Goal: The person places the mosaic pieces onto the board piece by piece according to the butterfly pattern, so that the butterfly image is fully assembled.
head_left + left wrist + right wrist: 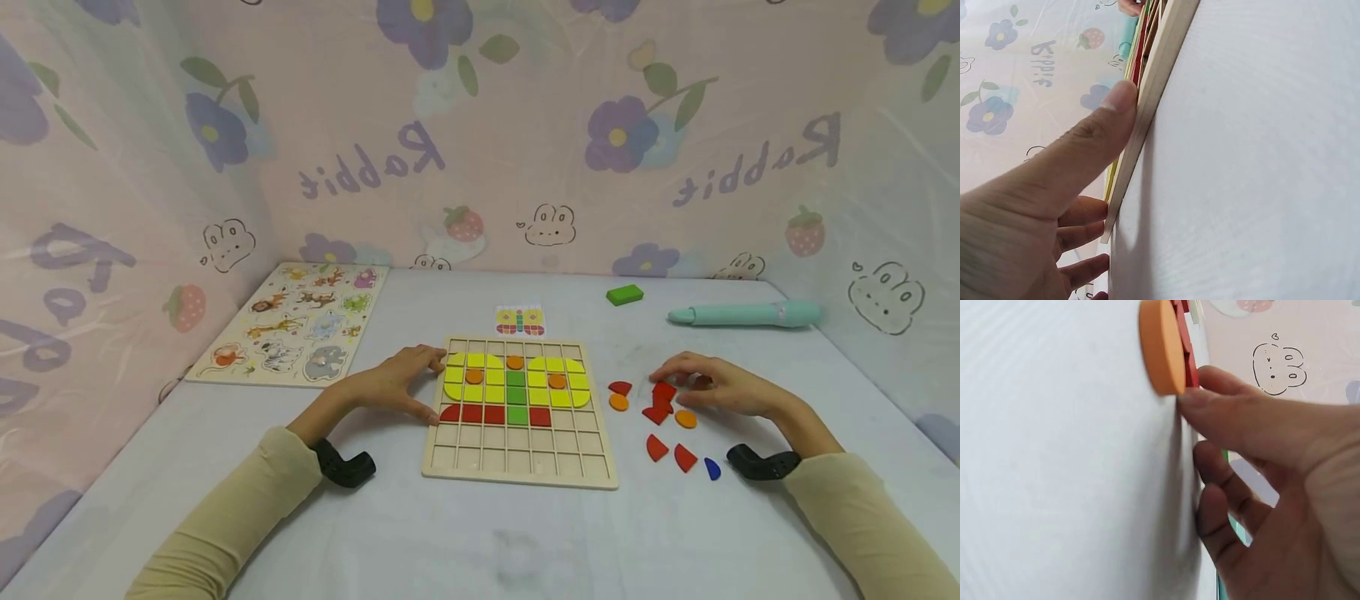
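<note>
My left hand point(393, 379) is at the left side of a wooden grid board point(517, 467). In the left wrist view its thumb point(1094, 128) rests along the board's edge point(1154, 78), with the other fingers spread near one corner. Yellow pieces point(493, 395), green squares point(516, 397), orange discs point(474, 377) and red pieces point(472, 414) form a pattern in the grid. To the right, my right hand point(720, 385) has thumb and index finger at a cluster of red pieces point(657, 412); I cannot tell whether one is pinched. A loose orange disc point(1163, 347) lies close to the thumb.
A small butterfly picture card point(520, 320) lies behind the board. Nearer me are red quarter pieces point(685, 457) and a blue half-round piece point(712, 468). A green block point(625, 295) and a mint-coloured stick point(742, 314) lie farther back. An animal puzzle board point(292, 329) is at the left.
</note>
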A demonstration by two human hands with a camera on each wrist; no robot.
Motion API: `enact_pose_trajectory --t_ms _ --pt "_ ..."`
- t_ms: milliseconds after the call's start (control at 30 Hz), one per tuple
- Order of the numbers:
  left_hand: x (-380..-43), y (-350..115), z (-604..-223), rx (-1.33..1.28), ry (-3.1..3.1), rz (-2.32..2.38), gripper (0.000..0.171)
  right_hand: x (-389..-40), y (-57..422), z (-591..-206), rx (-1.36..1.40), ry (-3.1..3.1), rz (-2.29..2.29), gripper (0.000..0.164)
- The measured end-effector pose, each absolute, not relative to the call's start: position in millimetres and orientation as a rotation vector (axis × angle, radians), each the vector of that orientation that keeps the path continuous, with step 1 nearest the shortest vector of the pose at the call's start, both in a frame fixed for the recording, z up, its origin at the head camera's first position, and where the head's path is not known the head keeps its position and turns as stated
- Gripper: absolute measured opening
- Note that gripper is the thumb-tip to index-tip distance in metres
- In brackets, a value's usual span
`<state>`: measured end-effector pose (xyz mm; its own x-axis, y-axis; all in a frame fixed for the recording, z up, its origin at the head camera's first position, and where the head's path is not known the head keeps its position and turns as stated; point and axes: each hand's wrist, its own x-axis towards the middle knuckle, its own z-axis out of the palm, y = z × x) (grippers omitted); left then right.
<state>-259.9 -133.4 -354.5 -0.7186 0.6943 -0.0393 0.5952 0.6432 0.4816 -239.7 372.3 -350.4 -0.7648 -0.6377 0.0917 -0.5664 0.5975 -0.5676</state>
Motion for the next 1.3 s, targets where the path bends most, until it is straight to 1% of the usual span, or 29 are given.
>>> enact_pose_trajectory --t_ms 533,967,1100,1300 --pt "-259.8 -133.3 -354.1 1.057 2.649 0.647 0.073 -241.3 371.7 -354.7 -0.987 2.781 -0.883 0.027" --pt "-258.6 -133.9 -351.7 1.079 2.647 0.645 0.071 -240.3 367.5 -352.3 -0.758 2.889 -0.891 0.025" --pt "-258.4 -133.8 -351.7 1.079 2.642 0.663 0.071 -235.8 353.3 -349.1 -0.746 2.954 -0.938 0.023" --pt "-257.7 -133.1 -351.0 1.068 2.638 0.676 0.070 -220.0 302.7 -339.4 -0.866 2.971 -0.986 0.023"
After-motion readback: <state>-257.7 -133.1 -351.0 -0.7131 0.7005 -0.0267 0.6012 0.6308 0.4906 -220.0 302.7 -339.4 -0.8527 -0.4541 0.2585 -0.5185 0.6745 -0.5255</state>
